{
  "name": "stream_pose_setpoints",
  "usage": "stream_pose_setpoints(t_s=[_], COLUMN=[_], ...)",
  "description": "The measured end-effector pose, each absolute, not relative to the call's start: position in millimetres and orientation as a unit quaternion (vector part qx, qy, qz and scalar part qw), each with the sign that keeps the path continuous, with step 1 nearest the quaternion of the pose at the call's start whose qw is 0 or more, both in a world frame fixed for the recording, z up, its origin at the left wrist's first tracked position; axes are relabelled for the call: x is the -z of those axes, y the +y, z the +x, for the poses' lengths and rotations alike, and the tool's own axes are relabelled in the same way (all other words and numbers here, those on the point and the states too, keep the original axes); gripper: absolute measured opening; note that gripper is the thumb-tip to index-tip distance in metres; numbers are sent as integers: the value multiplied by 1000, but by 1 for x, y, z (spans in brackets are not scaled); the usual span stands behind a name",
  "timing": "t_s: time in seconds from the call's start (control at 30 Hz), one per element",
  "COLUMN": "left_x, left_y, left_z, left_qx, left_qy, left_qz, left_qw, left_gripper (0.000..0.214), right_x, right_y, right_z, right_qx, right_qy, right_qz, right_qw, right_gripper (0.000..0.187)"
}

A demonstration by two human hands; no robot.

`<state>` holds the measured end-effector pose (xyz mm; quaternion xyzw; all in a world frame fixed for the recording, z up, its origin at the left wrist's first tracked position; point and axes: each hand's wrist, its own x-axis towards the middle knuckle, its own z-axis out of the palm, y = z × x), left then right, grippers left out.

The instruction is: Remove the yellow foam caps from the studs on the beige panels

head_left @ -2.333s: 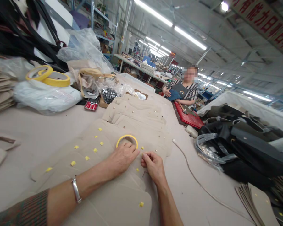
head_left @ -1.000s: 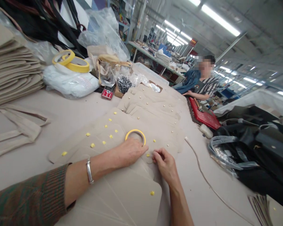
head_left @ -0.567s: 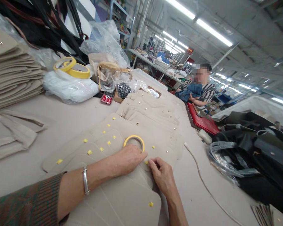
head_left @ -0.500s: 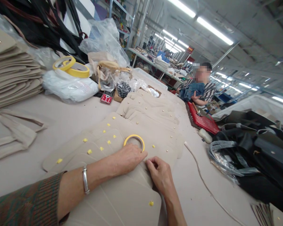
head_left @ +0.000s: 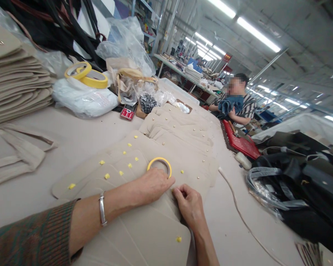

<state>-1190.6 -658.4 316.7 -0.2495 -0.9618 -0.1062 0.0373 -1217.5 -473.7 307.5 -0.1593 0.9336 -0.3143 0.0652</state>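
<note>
My left hand [head_left: 152,184] is closed on the lower edge of a roll of yellow masking tape [head_left: 170,168], whose ring stands up above the knuckles. Just to its right, my right hand [head_left: 190,203] pinches thumb and forefinger together low over the beige panels; what lies between those fingertips is too small to make out. Overlapping beige fabric panels [head_left: 138,225] spread beneath both hands. Small yellow tape pieces [head_left: 107,176] dot several of them, one near the front corner. Farther back, other beige panels [head_left: 180,129] show small metal studs.
A tall stack of beige panels [head_left: 16,81] rises at left, beside beige straps [head_left: 22,155]. Two more tape rolls [head_left: 96,79] rest on a white plastic bag [head_left: 84,98]. Black bags [head_left: 305,188] and a white cord [head_left: 238,207] lie right. Beyond, a person [head_left: 238,99] holds blue cloth.
The view has shifted slightly. Both hands keep nearly the same place and pose, with the tape roll still in my left hand. The person in the background has moved the blue cloth a little.
</note>
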Motion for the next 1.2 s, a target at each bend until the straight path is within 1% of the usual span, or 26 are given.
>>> stream_pose_setpoints(t_s=[0.17, 0.23, 0.27, 0.37, 0.43, 0.47, 0.63, 0.73, 0.8, 0.87, 0.93, 1.0, 1.03, 1.1, 1.2], left_x=[-316, -317, -318, -316, -314, -313, -312, -317, -320, -322, -323, -322, -322, -320, -315], left_y=[-659, -659, -659, -660, -660, -660, -659, -659, -659, -659, -658, -658, -658, -658, -658], left_z=[-1190, -1190, -1190, -1190, -1190, -1191, -1191, -1189, -1187, -1186, -1185, -1186, -1186, -1187, -1190], left_qx=[109, 109, 109, 107, 109, 110, 112, 107, 108, 106, 100, 98, 101, 111, 128], left_qy=[-961, -961, -961, -961, -961, -960, -960, -962, -964, -965, -965, -966, -966, -968, -967], left_qz=[-250, -249, -249, -249, -250, -251, -251, -246, -241, -237, -237, -236, -232, -218, -206], left_qw=[39, 41, 42, 46, 50, 52, 56, 42, 37, 38, 41, 51, 56, 61, 78], left_gripper=[16, 15, 15, 17, 17, 17, 17, 16, 15, 15, 16, 18, 19, 19, 15], right_x=[-308, -307, -307, -305, -304, -304, -309, -310, -309, -304, -298, -291, -288, -286, -290], right_y=[-477, -476, -475, -467, -463, -463, -475, -481, -479, -473, -466, -461, -460, -461, -466], right_z=[-1215, -1216, -1217, -1220, -1221, -1220, -1214, -1212, -1214, -1219, -1228, -1237, -1242, -1249, -1256], right_qx=[272, 289, 311, 425, 479, 479, 356, 310, 300, 322, 344, 335, 321, 291, 270], right_qy=[944, 940, 936, 896, 864, 862, 920, 935, 933, 923, 915, 915, 917, 923, 931], right_qz=[-183, -176, -159, -75, -59, -71, -151, -168, -191, -209, -207, -198, -201, -211, -217], right_qw=[32, 30, 36, 103, 147, 151, 67, 48, 59, 37, -33, -107, -127, -138, -117], right_gripper=[26, 18, 16, 32, 32, 32, 24, 22, 22, 22, 26, 36, 41, 47, 52])
